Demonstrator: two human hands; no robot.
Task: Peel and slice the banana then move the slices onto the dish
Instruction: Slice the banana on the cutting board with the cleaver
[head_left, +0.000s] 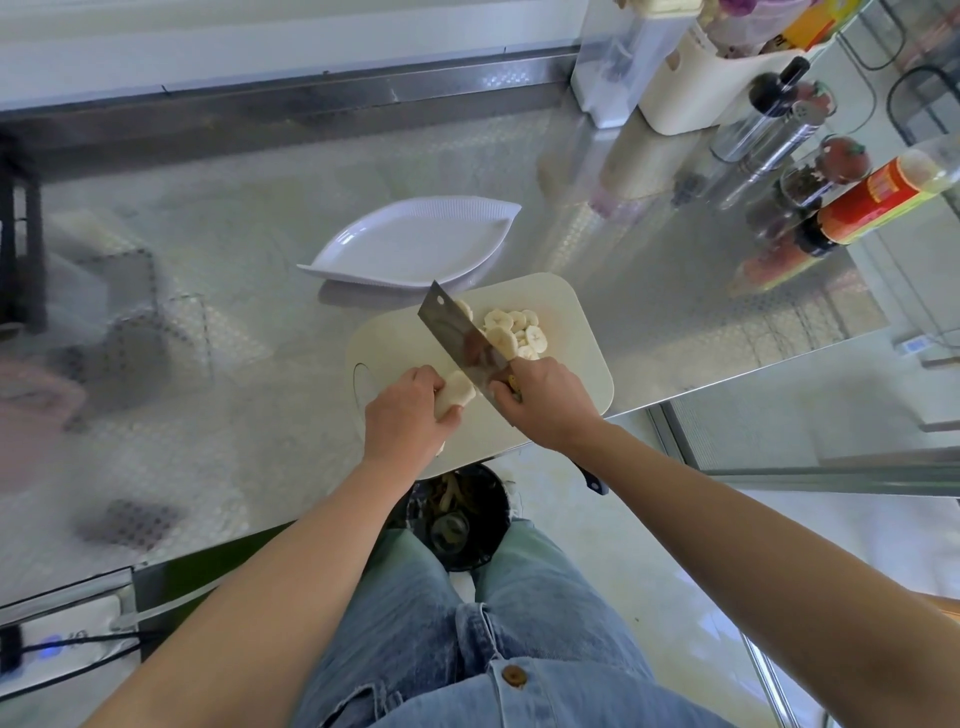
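Observation:
A cream cutting board (576, 312) lies at the steel counter's front edge. My left hand (408, 410) grips the peeled banana stub (457, 397) on the board. My right hand (548, 400) holds a cleaver (457, 332) by its handle, the blade standing on edge just right of the stub's cut end. Several banana slices (514, 330) lie heaped to the right of the blade. A white leaf-shaped dish (410, 244) sits just behind the board and holds nothing.
Bottles, jars and a red-labelled sauce bottle (878, 200) crowd the counter's right rear beside a cream caddy (696, 83). A black bin (460, 519) with peel stands on the floor under the board's overhanging edge. The counter edge runs diagonally on the right.

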